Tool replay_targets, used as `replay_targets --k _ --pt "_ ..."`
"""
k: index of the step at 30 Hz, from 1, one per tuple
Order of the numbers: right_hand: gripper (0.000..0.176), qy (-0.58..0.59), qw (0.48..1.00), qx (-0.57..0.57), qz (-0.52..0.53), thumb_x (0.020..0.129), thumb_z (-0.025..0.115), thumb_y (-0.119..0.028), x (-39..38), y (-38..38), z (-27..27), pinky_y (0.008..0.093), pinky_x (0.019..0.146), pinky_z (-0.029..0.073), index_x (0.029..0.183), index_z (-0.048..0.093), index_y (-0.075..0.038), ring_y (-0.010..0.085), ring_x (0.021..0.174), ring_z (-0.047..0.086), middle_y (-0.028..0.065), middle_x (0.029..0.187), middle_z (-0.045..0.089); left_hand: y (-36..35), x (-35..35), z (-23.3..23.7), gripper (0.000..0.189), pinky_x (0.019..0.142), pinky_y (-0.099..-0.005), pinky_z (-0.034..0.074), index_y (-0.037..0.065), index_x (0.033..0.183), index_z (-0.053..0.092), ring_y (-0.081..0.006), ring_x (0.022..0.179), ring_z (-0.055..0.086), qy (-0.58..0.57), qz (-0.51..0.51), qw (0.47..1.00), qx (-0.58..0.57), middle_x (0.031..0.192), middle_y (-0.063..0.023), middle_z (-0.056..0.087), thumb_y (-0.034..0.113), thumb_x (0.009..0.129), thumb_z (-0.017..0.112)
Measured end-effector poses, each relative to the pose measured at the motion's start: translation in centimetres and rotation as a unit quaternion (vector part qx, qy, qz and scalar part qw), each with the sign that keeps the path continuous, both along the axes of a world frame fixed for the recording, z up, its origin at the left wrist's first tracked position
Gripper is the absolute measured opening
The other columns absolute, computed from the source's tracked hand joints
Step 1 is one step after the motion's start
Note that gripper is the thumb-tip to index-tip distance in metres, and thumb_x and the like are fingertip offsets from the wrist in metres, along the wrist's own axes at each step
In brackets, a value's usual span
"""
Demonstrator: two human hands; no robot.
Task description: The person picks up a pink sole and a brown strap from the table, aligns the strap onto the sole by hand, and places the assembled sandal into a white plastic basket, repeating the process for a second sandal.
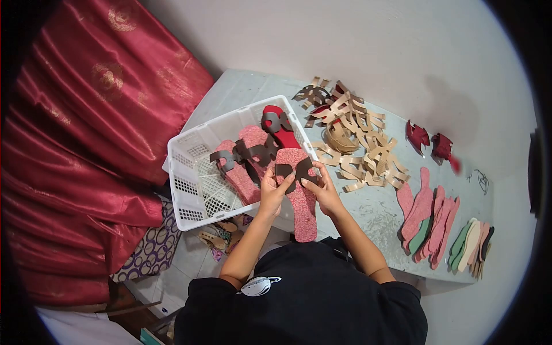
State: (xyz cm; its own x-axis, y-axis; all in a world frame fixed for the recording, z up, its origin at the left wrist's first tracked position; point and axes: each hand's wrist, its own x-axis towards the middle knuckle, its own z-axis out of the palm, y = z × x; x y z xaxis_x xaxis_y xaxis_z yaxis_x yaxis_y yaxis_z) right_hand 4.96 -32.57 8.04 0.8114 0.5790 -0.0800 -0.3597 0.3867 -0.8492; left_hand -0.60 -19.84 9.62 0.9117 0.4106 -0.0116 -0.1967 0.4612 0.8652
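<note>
A pink patterned sandal sole (303, 211) with a dark brown strap (303, 171) across its upper part is held between my two hands, over the right edge of a white plastic basket (198, 221). My left hand (275, 191) grips the left side, its thumb on the strap. On the other side my right hand (325, 190) holds the strap and sole edge, thumb pressed on the strap. Inside the basket lie pink soles with dark straps (233, 172) and a red sole (286, 137) with a grey strap.
On the grey table (376, 215) lies a heap of beige straps (374, 149). Two dark red pieces (417, 137) sit by the wall. Pink soles (441, 224) and green and cream ones (470, 244) lie at the right. A red curtain (103, 144) hangs at the left.
</note>
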Motion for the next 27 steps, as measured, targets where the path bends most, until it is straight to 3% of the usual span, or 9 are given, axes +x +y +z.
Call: replay_targets --k 7,9,10,13,17,20,27 --pt "0.046 -0.074 0.997 -0.004 0.035 0.077 0.061 -0.002 0.3 5.3 2.5 0.0239 0.085 0.038 0.118 0.041 -0.007 0.0092 0.098 0.046 0.0027 0.104 0.049 5.2 -0.7 1.1 0.026 0.076 -0.0235 0.045 0.004 0.099 0.049 -0.0094 0.083 0.056 -0.048 0.085 0.993 0.059 0.095 -0.0046 0.058 0.000 0.077 0.062" --pt "0.047 -0.131 0.988 -0.005 0.085 0.078 0.059 -0.003 0.7 6.2 3.2 0.0214 0.075 0.045 0.121 0.040 -0.010 0.0088 0.088 0.052 0.0022 0.104 0.048 6.7 -0.7 2.4 0.022 0.071 -0.0217 0.045 0.004 0.093 0.050 -0.0088 0.081 0.055 -0.068 0.139 0.986 0.069 0.091 -0.0041 0.058 -0.002 0.076 0.062" --pt "0.045 -0.158 0.983 -0.020 0.086 0.081 0.058 -0.007 0.9 6.6 2.9 0.0192 0.075 0.044 0.121 0.040 -0.008 0.0085 0.091 0.052 0.0025 0.103 0.048 8.1 -0.5 2.3 0.023 0.072 -0.0222 0.045 0.004 0.094 0.050 -0.0091 0.081 0.055 -0.071 0.163 0.981 0.079 0.091 -0.0043 0.058 -0.001 0.076 0.062" --pt "0.042 -0.121 0.988 0.008 0.096 0.082 0.058 -0.011 1.8 7.6 1.7 0.0194 0.076 0.044 0.120 0.040 -0.008 0.0096 0.096 0.052 0.0022 0.104 0.047 12.5 -0.7 2.2 0.023 0.073 -0.0231 0.045 0.004 0.094 0.050 -0.0098 0.080 0.056 -0.061 0.223 0.969 0.085 0.092 -0.0045 0.058 -0.001 0.075 0.063" --pt "0.034 -0.122 0.987 -0.071 0.080 0.085 0.054 -0.014 2.3 7.7 0.9 0.0235 0.082 0.043 0.117 0.044 -0.006 0.0126 0.099 0.052 0.0035 0.104 0.050 18.0 -1.1 -0.1 0.023 0.072 -0.0229 0.045 0.003 0.092 0.050 -0.0108 0.078 0.057 -0.021 0.244 0.966 0.077 0.089 -0.0058 0.060 0.000 0.074 0.064" --pt "0.030 -0.121 0.988 -0.063 0.078 0.086 0.053 -0.013 2.6 8.2 0.1 0.0233 0.082 0.042 0.114 0.046 -0.005 0.0116 0.098 0.052 0.0032 0.104 0.051 20.7 -0.7 -2.2 0.024 0.069 -0.0226 0.046 0.003 0.092 0.050 -0.0107 0.076 0.057 0.020 0.253 0.964 0.076 0.086 -0.0056 0.060 0.001 0.074 0.066" --pt "0.027 -0.216 0.972 -0.080 0.041 0.083 0.053 -0.005 3.3 9.9 -2.7 0.0240 0.081 0.042 0.109 0.049 -0.001 0.0114 0.093 0.051 0.0053 0.100 0.052 21.5 1.3 -8.0 0.024 0.057 -0.0211 0.045 0.003 0.087 0.050 -0.0082 0.064 0.054 0.065 0.230 0.962 0.136 0.078 -0.0034 0.058 0.002 0.071 0.068"
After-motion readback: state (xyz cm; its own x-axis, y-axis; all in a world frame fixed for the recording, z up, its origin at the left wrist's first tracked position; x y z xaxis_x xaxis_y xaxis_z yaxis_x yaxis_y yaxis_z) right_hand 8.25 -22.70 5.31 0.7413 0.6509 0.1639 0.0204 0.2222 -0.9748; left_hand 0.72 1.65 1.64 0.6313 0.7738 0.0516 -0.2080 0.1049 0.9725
